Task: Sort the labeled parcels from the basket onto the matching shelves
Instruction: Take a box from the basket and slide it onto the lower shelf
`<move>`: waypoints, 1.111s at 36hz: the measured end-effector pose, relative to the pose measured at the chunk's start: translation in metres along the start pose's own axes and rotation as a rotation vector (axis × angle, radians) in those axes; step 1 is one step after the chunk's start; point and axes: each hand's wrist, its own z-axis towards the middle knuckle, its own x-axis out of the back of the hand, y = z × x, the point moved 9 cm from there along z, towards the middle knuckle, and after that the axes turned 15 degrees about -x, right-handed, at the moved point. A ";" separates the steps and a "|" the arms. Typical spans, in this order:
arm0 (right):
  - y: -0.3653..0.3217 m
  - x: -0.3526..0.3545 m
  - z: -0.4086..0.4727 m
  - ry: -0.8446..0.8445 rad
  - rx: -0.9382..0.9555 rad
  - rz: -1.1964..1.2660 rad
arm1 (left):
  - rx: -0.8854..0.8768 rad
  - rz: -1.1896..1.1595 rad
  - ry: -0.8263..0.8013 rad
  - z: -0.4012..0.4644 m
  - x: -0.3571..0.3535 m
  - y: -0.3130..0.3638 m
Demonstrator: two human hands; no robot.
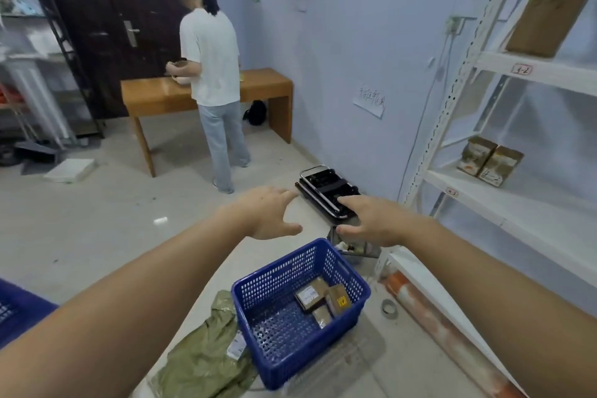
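Observation:
A blue plastic basket (255, 310) stands on the floor below my arms. Three small brown labeled parcels (323, 299) lie in its far right corner. My left hand (269, 212) and my right hand (376, 220) are stretched out above and beyond the basket, palms facing each other, fingers spread, holding nothing. A white metal shelf unit (529, 69) stands at the right. A flat brown parcel (546, 19) leans on its upper shelf, and two small boxes (489, 160) sit on the shelf below. Red-bordered tags mark the shelf edges.
A green plastic mailing bag (206, 355) lies on the floor left of the basket. A folded black hand cart (326, 192) lies by the blue wall. A person in a white shirt (211, 55) stands at a wooden table (151, 92). A tape roll (388, 307) lies right of the basket.

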 end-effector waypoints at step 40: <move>-0.006 -0.056 0.217 -0.063 -0.598 0.176 | -0.533 0.031 -0.166 0.253 -0.061 -0.199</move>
